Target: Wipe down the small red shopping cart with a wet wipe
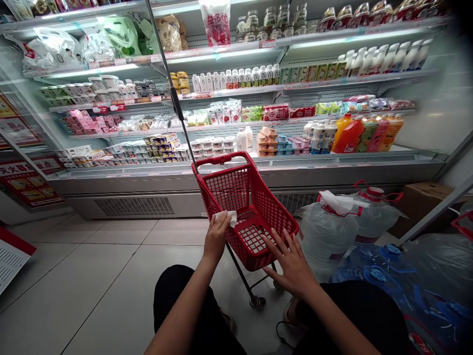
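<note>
trolley basket (268, 204), red and latticed, lies straight ahead of the person in the head view, between the two hands and reaching beyond them. its long axis runs away from the body on a slant, from the near end at the right to the handle (221, 159) at the far left, toward the chiller cabinet (129, 190). the left hand (217, 231) is at the left long side, its fingers gripping a white cloth (232, 218) at that rim; how firmly cannot be told. the right hand (290, 259) holds nothing and is spread wide, fingers over the near right corner; whether the fingertips touch the lattice is unclear. the right hand is thus closer to the near end, while the left hand sits farther along, nearer the handle. bagged water jugs (328, 236) stand just beside the basket's right side.
</note>
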A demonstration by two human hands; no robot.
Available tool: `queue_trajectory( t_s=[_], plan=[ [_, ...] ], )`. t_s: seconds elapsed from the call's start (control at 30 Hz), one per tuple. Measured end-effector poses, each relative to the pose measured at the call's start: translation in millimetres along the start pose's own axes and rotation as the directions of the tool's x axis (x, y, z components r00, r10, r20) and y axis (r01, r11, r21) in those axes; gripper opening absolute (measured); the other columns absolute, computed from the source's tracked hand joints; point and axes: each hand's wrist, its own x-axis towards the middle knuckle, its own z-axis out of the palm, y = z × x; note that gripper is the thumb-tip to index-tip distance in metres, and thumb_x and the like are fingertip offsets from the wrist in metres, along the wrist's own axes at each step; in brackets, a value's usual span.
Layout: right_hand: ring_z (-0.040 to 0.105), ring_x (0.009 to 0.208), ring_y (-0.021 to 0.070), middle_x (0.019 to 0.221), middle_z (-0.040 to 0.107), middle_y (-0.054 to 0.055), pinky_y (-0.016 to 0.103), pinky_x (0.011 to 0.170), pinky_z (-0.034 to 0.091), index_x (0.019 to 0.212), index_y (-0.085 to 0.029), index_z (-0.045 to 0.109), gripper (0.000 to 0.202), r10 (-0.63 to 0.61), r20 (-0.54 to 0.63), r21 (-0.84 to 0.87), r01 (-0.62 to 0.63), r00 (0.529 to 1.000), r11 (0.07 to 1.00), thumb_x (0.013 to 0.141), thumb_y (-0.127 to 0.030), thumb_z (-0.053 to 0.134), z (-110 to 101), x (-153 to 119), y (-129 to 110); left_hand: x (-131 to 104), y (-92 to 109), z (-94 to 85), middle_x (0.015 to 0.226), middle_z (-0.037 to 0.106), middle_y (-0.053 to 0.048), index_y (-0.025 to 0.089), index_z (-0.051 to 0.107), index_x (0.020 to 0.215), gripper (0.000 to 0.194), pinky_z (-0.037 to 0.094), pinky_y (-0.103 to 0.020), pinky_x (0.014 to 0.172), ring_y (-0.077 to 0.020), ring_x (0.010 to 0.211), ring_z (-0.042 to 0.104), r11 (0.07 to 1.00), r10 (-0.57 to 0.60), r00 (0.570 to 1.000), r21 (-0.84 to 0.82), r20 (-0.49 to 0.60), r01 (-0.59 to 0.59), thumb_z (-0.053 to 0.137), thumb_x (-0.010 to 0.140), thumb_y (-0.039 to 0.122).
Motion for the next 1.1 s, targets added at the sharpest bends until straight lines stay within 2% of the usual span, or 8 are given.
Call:
queue_trajectory(
  t_s=[0.1, 0.3, 0.4, 0.53, 0.67, 0.77, 0.9, 1.1],
  plan=[
    [0.007, 0.16, 0.0435, 0.177, 0.009, 0.005, 0.068, 0.122, 0.026, 0.168, -0.034, 0.018, 0.094, 0.012, 0.012, -0.008, -0.012, 1.0, 1.0, 0.092, -0.07, 0.059, 5.7, -3.2, -1.5, -11.9, 11.3, -5.7, 0.159, 0.05, -0.009, 0.023, 0.04, 0.16, 0.064, 0.035, -0.05, 0.127, -0.0201, 0.148, 0.047, 1.0, 0.015, 1.0, -0.008, -0.009, -0.015, 0.036, 0.099, 0.002],
    [0.007, 0.159, 0.0454, 0.177, 0.007, 0.006, 0.068, 0.121, 0.027, 0.169, -0.032, 0.014, 0.099, 0.038, 0.014, -0.015, -0.038, 0.999, 0.999, 0.09, -0.072, 0.059, 12.1, -1.3, -24.9, -54.0, 56.7, -20.5, 0.16, 0.05, -0.008, 0.024, 0.029, 0.164, 0.063, 0.038, -0.047, 0.126, -0.0191, 0.151, 0.043, 0.996, 0.069, 0.996, -0.05, -0.058, -0.072, 0.037, 0.104, 0.005],
    [0.014, 0.159, 0.0432, 0.176, 0.013, 0.005, 0.066, 0.124, 0.025, 0.168, -0.033, 0.016, 0.097, 0.012, 0.018, -0.028, -0.011, 1.0, 1.0, 0.091, -0.071, 0.059, 12.0, 3.0, -16.1, -69.4, 69.5, -25.1, 0.158, 0.052, -0.007, 0.024, 0.029, 0.164, 0.063, 0.041, -0.046, 0.125, -0.0196, 0.15, 0.044, 0.99, 0.12, 0.99, -0.061, -0.071, -0.125, 0.038, 0.105, 0.005],
    [0.034, 0.154, 0.0313, 0.168, 0.037, 0.004, 0.058, 0.129, 0.021, 0.166, -0.03, 0.026, 0.077, -0.014, 0.038, -0.036, 0.016, 0.999, 0.999, 0.1, -0.065, 0.048, 8.0, 11.4, 24.0, -72.3, 64.8, -27.9, 0.156, 0.055, -0.006, 0.024, 0.031, 0.163, 0.063, 0.04, -0.047, 0.125, -0.0194, 0.148, 0.047, 0.983, 0.175, 0.981, -0.046, -0.077, -0.179, 0.038, 0.104, 0.003],
    [0.052, 0.141, 0.0255, 0.152, 0.059, 0.004, 0.058, 0.13, 0.018, 0.146, -0.03, 0.058, 0.053, 0.01, 0.025, -0.017, -0.009, 1.0, 1.0, 0.106, -0.06, 0.041, 4.4, 15.0, 54.6, -66.2, 55.6, -28.2, 0.156, 0.054, -0.006, 0.024, 0.033, 0.162, 0.063, 0.041, -0.046, 0.125, -0.019, 0.147, 0.048, 0.983, 0.178, 0.98, -0.04, -0.091, -0.182, 0.036, 0.103, 0.001],
    [0.059, 0.132, 0.0244, 0.141, 0.067, 0.004, 0.056, 0.129, 0.021, 0.133, -0.028, 0.067, 0.047, 0.021, -0.004, 0.01, -0.021, 1.0, 1.0, 0.106, -0.059, 0.043, 3.8, 16.9, 51.7, -63.9, 55.0, -28.0, 0.157, 0.053, -0.007, 0.024, 0.033, 0.163, 0.064, 0.041, -0.047, 0.124, -0.0195, 0.147, 0.048, 0.989, 0.134, 0.987, -0.043, -0.083, -0.138, 0.036, 0.103, 0.001],
    [0.067, 0.116, 0.0246, 0.123, 0.076, 0.004, 0.055, 0.126, 0.027, 0.124, -0.028, 0.073, 0.045, 0.045, -0.053, 0.028, -0.044, 0.998, 0.999, 0.105, -0.059, 0.047, 2.8, 21.4, 33.9, -64.3, 56.9, -30.1, 0.156, 0.054, -0.007, 0.026, 0.031, 0.163, 0.066, 0.043, -0.049, 0.123, -0.0198, 0.147, 0.049, 0.996, 0.07, 0.994, -0.051, -0.088, -0.075, 0.036, 0.103, 0.001],
    [0.069, 0.107, 0.0255, 0.112, 0.079, 0.004, 0.049, 0.116, 0.039, 0.115, -0.028, 0.077, 0.041, 0.066, -0.073, 0.045, -0.063, 0.995, 0.997, 0.104, -0.057, 0.051, -0.3, 22.9, 11.5, -77.8, 63.0, -39.1, 0.157, 0.053, -0.007, 0.026, 0.027, 0.165, 0.068, 0.046, -0.049, 0.121, -0.0204, 0.147, 0.048, 0.998, 0.013, 0.995, -0.053, -0.1, -0.019, 0.035, 0.102, 0.0]
  ],
)
